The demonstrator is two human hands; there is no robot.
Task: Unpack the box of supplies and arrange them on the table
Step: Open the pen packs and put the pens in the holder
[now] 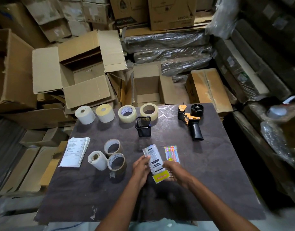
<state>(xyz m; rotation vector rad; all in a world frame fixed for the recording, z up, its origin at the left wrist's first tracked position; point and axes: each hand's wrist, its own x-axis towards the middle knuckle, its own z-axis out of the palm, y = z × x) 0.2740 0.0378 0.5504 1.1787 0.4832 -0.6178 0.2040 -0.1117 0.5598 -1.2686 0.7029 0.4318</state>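
both hands meet over the near middle of the table (210,172), sharing one white packet (154,160) with a yellow header card at its near end. the left hand (141,167) pinches the packet's left edge with thumb and curled fingers; the right hand (174,172) curls round its lower right corner by the yellow card. whether the packet rests on the table or is held just above it i cannot tell.

this looks like the arranging step: most supplies seem to be laid out already. just beyond the right hand lies a pack of coloured pens (171,154); ahead of both hands stands a black mesh pen cup (143,126); farther ahead runs a row of tape and label rolls (116,113). a tape dispenser (191,121) lies ahead and to the right, three more rolls (108,155) sit just left of the left hand, and a stack of papers (75,152) lies farther left.

the next move probably calls for setting the packet down flat beside the pen pack, parallel to it, then letting go with both hands.
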